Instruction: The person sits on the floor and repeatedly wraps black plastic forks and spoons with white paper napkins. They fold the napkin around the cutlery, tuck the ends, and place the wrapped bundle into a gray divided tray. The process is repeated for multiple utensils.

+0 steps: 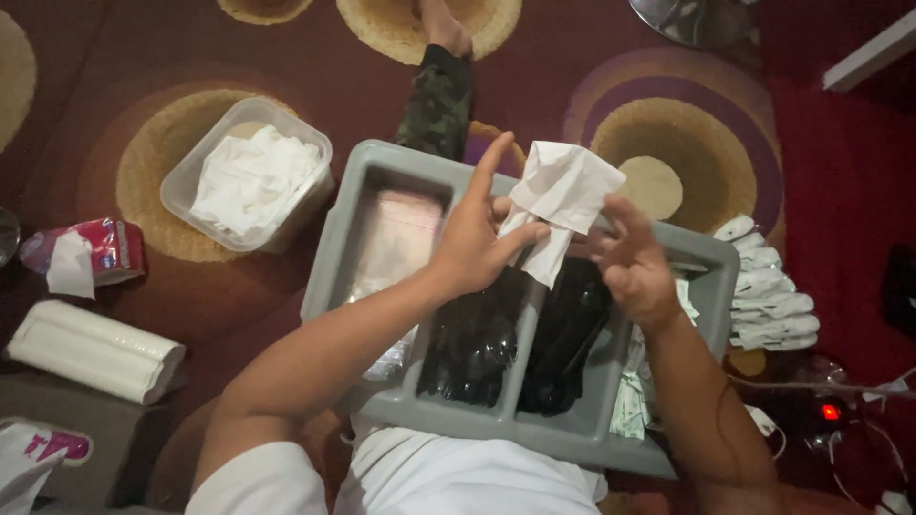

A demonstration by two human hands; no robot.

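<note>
One grey divided tray [711, 262] takes up the middle of the view, resting across the person's lap above a maroon carpet [315, 57] patterned with tan circles. Its compartments run side by side: the leftmost holds clear-wrapped pale packets [396, 238], the two middle ones hold glossy black plastic cutlery [474, 343], and the rightmost holds pale green sachets [630, 401].

Above the tray's far half, a white paper napkin [563, 195] is held in the air between both hands. It is thin, soft and creased, partly folded, with a broad upper flap and a narrower tail hanging down toward the black cutlery.

The left hand [472, 243] pinches the napkin's lower left edge between thumb and fingers, forefinger pointing up; its grip is closed on the paper. The right hand [630, 267] has its fingers loosely curled at the napkin's right edge, touching it; how firmly, I cannot tell.

On the carpet to the left sit a clear plastic tub of white napkins [250, 176] and a wrapped white roll [93, 351]. To the right lies a stack of small white packets [768, 286].
</note>
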